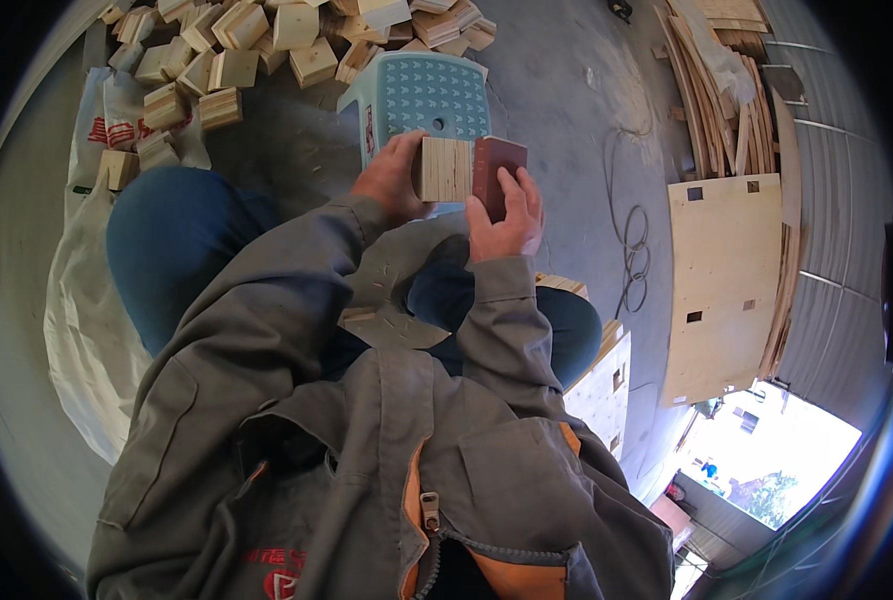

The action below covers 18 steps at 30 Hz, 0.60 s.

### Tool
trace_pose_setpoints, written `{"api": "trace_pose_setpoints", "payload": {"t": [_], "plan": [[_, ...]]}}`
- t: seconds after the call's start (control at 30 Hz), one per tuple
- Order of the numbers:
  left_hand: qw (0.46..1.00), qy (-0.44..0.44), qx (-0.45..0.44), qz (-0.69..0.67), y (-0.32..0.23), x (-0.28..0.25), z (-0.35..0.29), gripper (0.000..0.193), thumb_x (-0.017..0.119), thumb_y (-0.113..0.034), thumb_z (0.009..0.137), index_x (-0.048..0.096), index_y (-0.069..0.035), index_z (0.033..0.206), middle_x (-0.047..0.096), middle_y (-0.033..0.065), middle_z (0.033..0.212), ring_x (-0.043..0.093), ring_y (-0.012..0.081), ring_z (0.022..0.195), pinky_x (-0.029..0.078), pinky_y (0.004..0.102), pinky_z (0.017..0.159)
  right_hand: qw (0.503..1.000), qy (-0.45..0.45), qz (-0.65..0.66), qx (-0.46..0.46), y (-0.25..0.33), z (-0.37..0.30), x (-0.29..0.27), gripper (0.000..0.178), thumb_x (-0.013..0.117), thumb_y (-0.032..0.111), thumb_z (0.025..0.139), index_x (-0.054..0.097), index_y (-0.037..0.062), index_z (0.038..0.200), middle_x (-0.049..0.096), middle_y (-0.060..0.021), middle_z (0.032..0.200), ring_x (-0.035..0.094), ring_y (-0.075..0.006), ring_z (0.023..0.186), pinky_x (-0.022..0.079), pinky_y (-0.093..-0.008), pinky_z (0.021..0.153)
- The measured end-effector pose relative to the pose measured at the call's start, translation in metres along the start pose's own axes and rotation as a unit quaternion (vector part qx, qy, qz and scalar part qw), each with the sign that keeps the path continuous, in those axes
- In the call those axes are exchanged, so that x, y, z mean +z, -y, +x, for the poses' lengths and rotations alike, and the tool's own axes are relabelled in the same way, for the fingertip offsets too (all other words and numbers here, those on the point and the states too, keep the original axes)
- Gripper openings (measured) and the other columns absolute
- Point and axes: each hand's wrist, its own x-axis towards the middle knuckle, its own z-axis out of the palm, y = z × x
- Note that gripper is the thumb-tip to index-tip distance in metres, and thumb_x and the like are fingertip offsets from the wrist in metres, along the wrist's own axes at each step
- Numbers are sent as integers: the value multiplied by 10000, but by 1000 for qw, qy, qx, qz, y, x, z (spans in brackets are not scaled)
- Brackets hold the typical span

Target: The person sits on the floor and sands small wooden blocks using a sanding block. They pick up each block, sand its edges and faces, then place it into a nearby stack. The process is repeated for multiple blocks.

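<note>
Left hand (395,180): grips square pale-wood block (447,169)
Right hand (508,222): grips maroon slab (500,160)
White plastic bag (92,310), left: I see red print

By the near edge of the light blue plastic stool (429,85), the left hand (392,182) held a stripy plywood block (447,170). The right hand (507,222) held a dark red block (504,160) right next to it. More wood blocks (297,28) lay piled past the stool, mostly to its left.
</note>
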Motion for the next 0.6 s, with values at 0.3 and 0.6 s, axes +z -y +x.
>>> {"api": "trace_pose_setpoints", "payload": {"t": [0.3, 0.6], "plan": [[998, -24, 54, 34, 17, 9, 0, 896, 930, -273, 696, 465, -24, 1420, 563, 191, 1283, 594, 373, 1187, 505, 477, 1029, 998, 12, -41, -38, 15, -24, 7, 574, 841, 219, 807, 711, 123, 1358, 550, -162, 1527, 572, -390, 1319, 463, -517, 1092], [997, -55, 61, 1, 9, 4, 6, 754, 930, -201, 673, 515, -44, 1283, 582, 191, 1180, 623, 379, 1065, 533, 475, 925, 998, 49, -34, -7, 20, 8, 14, 584, 829, 219, 807, 713, 170, 1376, 547, -117, 1548, 581, -384, 1265, 472, -504, 1094]]}}
